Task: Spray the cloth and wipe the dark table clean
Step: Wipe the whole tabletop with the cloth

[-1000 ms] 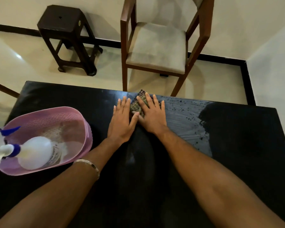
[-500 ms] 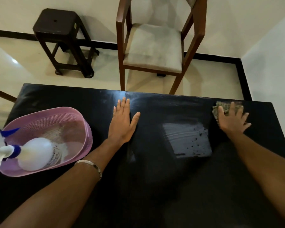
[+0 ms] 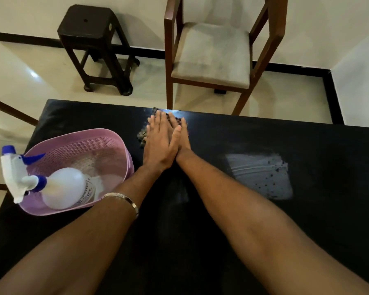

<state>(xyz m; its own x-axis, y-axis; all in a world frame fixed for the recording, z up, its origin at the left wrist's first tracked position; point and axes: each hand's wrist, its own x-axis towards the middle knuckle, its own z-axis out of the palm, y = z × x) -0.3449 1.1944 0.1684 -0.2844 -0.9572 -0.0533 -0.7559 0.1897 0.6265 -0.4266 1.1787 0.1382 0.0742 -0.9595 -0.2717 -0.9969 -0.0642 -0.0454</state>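
The dark table (image 3: 232,231) fills the lower view. A checked cloth (image 3: 141,136) lies near its far edge, mostly hidden under my hands. My right hand (image 3: 182,135) presses flat on the cloth with straight fingers. My left hand (image 3: 159,143) lies flat beside it, partly overlapping the right hand, fingers straight. A white spray bottle (image 3: 60,188) with a blue nozzle rests on its side in a pink basket (image 3: 107,135) at the table's left. A wet grey patch (image 3: 260,175) with dark specks shows on the table's right half.
Beyond the far edge stands a wooden chair (image 3: 211,54) with a grey seat. A dark stool (image 3: 94,45) stands to its left on the pale floor. A white wall corner closes the right side.
My right hand has swept the cloth from the table's far right back to the centre, meeting my left hand. The left hand has stayed about where it was.
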